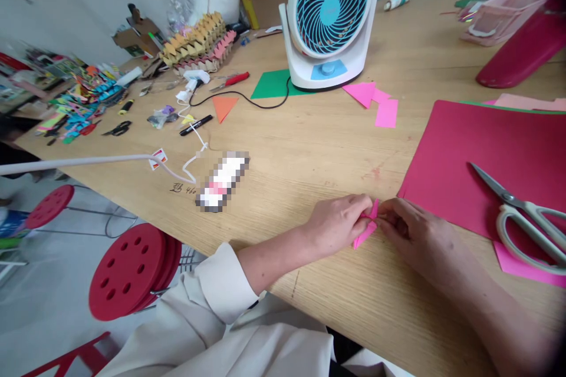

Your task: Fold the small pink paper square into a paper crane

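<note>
Near the table's front edge, a small folded piece of pink paper is between my two hands. My left hand pinches it from the left, fingers closed. My right hand meets it from the right, thumb and fingertips pressed together at its edge; its other fingers are curled in. Part of the paper is hidden by the fingers. Just right of my right hand lie dark red sheets, with open scissors with pale handles resting on them. Pink paper sticks out under the sheets.
A white fan stands at the back on green paper. Pink pieces lie before it. A blurred-out phone-like object, a black marker and orange paper are to the left. Red stools stand beside the table.
</note>
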`<state>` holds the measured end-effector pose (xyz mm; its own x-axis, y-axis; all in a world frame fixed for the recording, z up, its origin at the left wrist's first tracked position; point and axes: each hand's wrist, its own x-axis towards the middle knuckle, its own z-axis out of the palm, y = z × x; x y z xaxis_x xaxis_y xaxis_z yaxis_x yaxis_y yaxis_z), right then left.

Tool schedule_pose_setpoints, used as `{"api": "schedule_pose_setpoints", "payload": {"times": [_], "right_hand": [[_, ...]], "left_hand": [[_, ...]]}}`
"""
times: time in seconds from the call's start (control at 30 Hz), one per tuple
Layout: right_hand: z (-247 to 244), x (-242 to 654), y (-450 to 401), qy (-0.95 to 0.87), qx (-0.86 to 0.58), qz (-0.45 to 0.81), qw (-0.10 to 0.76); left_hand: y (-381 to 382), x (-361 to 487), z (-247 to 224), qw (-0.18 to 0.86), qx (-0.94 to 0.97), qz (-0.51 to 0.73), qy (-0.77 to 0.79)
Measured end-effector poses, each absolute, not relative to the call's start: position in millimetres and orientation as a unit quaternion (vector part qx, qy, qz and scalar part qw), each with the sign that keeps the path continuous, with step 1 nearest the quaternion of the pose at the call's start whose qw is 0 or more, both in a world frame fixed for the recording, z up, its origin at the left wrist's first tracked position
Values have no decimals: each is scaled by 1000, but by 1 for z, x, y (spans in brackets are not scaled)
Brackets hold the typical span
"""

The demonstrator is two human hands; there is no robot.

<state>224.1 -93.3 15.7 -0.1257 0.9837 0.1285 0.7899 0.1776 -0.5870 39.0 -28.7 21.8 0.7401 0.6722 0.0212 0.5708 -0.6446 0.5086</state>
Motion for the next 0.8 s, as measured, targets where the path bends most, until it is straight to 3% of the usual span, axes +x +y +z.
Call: {"api": "schedule_pose_setpoints", "payload": {"times": [0.53,0.8], "right_hand": [[10,224,-92,-722,-622,177,245],[13,225,-99,-732,-605,154,272]], "left_hand": [[-50,12,19,-16,984,74,159],[-54,8,21,-49,982,77,168]]}}
